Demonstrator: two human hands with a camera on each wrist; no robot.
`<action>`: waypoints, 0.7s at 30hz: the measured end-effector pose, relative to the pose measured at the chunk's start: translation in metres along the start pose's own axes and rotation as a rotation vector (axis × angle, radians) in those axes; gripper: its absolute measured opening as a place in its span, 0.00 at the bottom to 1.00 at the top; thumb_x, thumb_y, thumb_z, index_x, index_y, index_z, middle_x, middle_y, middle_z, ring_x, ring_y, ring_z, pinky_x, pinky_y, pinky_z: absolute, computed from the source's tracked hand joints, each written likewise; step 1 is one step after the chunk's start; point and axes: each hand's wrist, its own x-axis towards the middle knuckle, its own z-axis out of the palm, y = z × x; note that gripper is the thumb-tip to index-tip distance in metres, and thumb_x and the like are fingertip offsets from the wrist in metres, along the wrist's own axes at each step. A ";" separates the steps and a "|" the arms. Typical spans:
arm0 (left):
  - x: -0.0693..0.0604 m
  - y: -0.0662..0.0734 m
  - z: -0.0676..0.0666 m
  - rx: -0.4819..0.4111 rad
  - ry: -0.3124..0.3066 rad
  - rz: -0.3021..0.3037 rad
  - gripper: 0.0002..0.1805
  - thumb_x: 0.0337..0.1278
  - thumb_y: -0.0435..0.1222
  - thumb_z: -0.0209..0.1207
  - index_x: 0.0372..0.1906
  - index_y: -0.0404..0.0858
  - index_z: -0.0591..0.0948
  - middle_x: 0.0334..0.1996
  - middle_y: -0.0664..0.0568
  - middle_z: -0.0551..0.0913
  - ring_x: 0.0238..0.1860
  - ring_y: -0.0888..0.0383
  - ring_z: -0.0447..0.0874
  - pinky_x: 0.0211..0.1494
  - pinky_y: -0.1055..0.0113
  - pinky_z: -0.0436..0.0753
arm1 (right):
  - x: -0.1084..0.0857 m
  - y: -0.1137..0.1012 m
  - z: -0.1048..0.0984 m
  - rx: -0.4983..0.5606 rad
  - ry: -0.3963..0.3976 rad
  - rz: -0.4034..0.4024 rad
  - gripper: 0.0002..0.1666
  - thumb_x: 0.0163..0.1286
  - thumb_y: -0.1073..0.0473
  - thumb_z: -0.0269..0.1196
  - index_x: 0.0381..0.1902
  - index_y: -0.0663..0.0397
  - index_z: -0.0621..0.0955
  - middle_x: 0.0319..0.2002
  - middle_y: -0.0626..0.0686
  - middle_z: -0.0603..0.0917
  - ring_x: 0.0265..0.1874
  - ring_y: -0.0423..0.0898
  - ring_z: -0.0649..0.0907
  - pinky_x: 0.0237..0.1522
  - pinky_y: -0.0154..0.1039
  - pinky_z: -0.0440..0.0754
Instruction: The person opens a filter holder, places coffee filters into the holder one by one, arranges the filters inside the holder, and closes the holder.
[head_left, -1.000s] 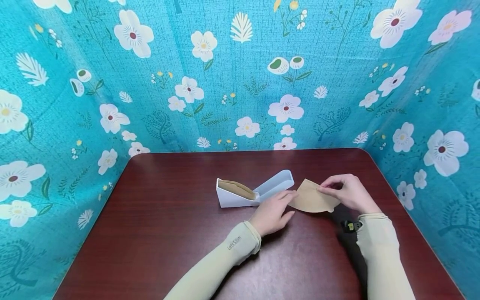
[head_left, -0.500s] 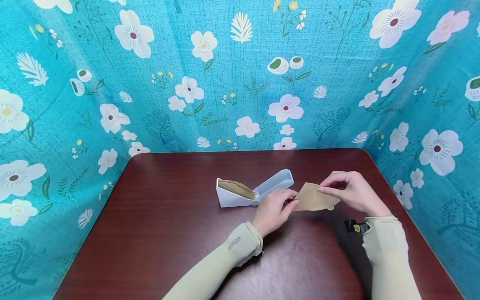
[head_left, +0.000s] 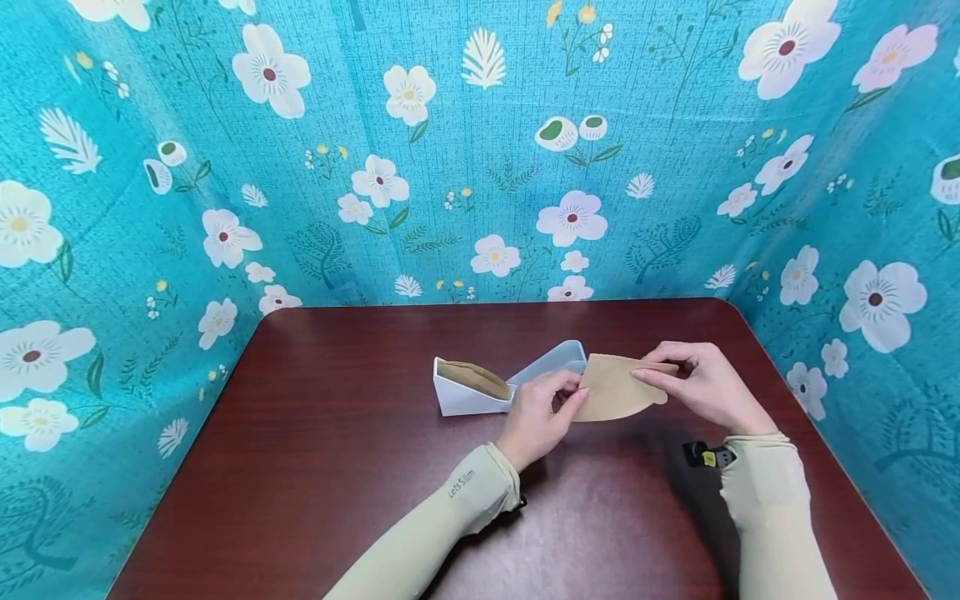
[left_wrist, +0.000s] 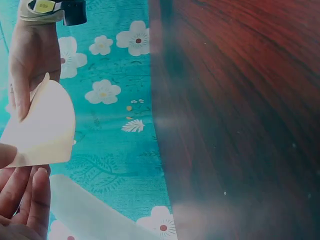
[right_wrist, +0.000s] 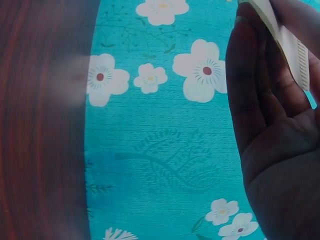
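A brown cone-shaped coffee filter point(head_left: 611, 387) is held up above the table between both hands. My left hand point(head_left: 534, 418) pinches its left end between thumb and fingers. The right hand point(head_left: 705, 385) pinches the opposite end near the top edge. In the left wrist view, the filter point(left_wrist: 50, 127) shows a rounded edge, with the left thumb on its near corner. A crimped seam shows on the filter point(right_wrist: 300, 62) in the right wrist view, between the right hand's fingers and thumb. Just left of the left hand stands a white filter box point(head_left: 467, 402) with more brown filters point(head_left: 480, 381) inside.
The box's pale hinged lid point(head_left: 551, 360) lies open to the right, partly behind the left hand. Dark reddish wood makes up the tabletop point(head_left: 337, 467). A blue flowered curtain point(head_left: 450, 167) surrounds its back and sides.
The left fingers, earlier extended at the filter's left edge, have closed into a pinch on it. The filter has turned, its left end now higher. The box has stayed put.
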 end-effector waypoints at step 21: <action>0.006 -0.001 -0.014 -0.039 0.080 -0.004 0.04 0.68 0.36 0.66 0.41 0.38 0.85 0.33 0.52 0.89 0.34 0.62 0.85 0.33 0.81 0.73 | 0.004 -0.006 0.010 -0.087 0.040 -0.041 0.10 0.61 0.62 0.77 0.37 0.40 0.89 0.28 0.43 0.85 0.25 0.41 0.79 0.27 0.33 0.78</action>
